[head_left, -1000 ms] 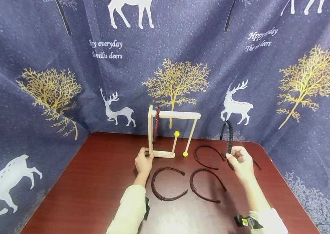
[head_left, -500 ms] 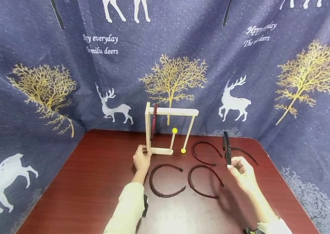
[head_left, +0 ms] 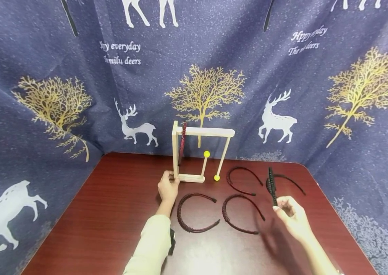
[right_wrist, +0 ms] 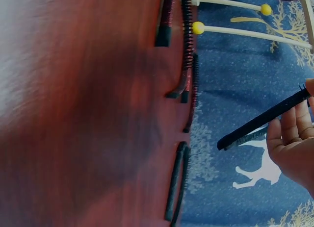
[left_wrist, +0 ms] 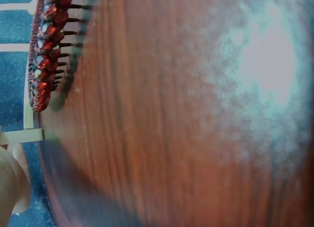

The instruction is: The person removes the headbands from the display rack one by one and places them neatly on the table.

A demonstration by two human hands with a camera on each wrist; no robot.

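Note:
My left hand [head_left: 168, 187] holds the lower left corner of a pale wooden stand [head_left: 207, 131] with yellow ball tips. A red beaded headband [head_left: 182, 143] hangs over the stand's upper bar, near its left end; its beads and teeth show in the left wrist view. My right hand [head_left: 293, 217] pinches a black toothed headband [head_left: 271, 183] by its lower end, raised above the table and seen nearly edge-on. In the right wrist view, my right hand [right_wrist: 294, 153] has its fingers curled behind the headband's end.
Dark red headbands lie on the table: one in front of the stand [head_left: 179, 214], one to its right [head_left: 224, 214], another behind that [head_left: 228, 177]. A black headband [head_left: 295, 183] lies far right. A deer-patterned cloth [head_left: 201, 49] hangs behind the table.
My right hand has moved down and toward me with the black headband, which has turned more edge-on. My left hand stays on the stand.

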